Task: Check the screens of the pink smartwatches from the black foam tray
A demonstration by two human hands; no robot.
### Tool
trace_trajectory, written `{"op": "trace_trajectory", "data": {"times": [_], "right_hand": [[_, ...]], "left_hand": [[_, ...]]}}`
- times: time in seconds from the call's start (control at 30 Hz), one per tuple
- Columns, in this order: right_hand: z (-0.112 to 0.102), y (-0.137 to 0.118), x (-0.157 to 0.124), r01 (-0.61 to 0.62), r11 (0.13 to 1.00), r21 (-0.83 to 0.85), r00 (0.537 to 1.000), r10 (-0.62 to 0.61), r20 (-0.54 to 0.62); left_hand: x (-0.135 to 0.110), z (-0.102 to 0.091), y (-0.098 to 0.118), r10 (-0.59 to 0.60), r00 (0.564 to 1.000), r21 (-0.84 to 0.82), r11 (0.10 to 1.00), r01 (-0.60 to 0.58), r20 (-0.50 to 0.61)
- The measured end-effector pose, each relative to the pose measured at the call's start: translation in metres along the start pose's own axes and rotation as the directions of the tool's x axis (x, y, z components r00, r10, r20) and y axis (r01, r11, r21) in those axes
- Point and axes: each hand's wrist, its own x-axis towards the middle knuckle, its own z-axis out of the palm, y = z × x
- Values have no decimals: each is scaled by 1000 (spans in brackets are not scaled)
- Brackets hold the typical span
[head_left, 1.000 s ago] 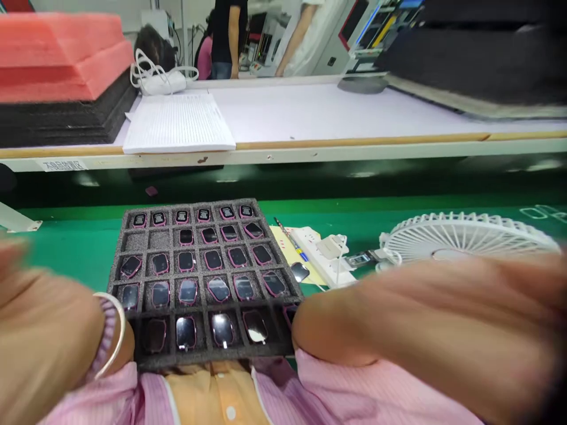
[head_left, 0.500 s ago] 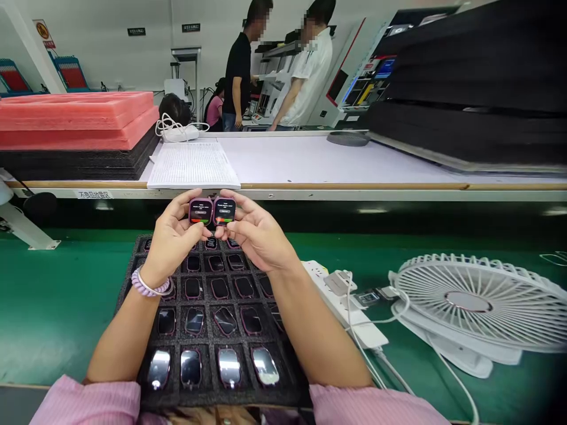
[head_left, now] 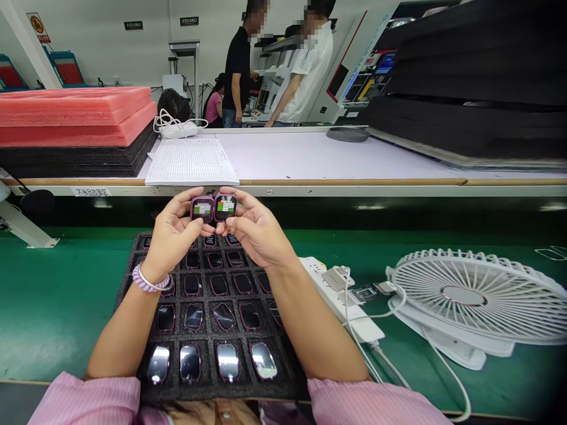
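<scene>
Two purple-framed smartwatch bodies without straps are held up side by side above the far end of a black foam tray. My left hand pinches the left smartwatch between thumb and fingers. The right smartwatch is gripped the same way by my right hand, and the two frames touch or nearly touch. Both screens are lit with green, white and some red; the text is too small to read. Below, several similar smartwatches with dark screens lie in the tray's square compartments. My forearms hide part of the tray.
On the right stand a white power strip with cables and a white fan. A raised shelf holds printed sheets, pink foam trays and a black foam stack. People are in the background.
Both watch screens have switched from text with a red-green bar to a layout with green and white blocks. The hands keep their hold; the view has shifted slightly.
</scene>
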Motion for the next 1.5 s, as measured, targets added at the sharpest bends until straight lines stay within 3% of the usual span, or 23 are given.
{"op": "trace_trajectory", "data": {"times": [0.77,1.5], "right_hand": [[2,7,4,-28,1000,9,998,29,-63],[0,9,2,-31,998,-60,998,28,-49]], "left_hand": [[3,1,0,-75,996,-8,997,75,-42],[4,0,-4,-10,1000,55,998,11,-18]]}}
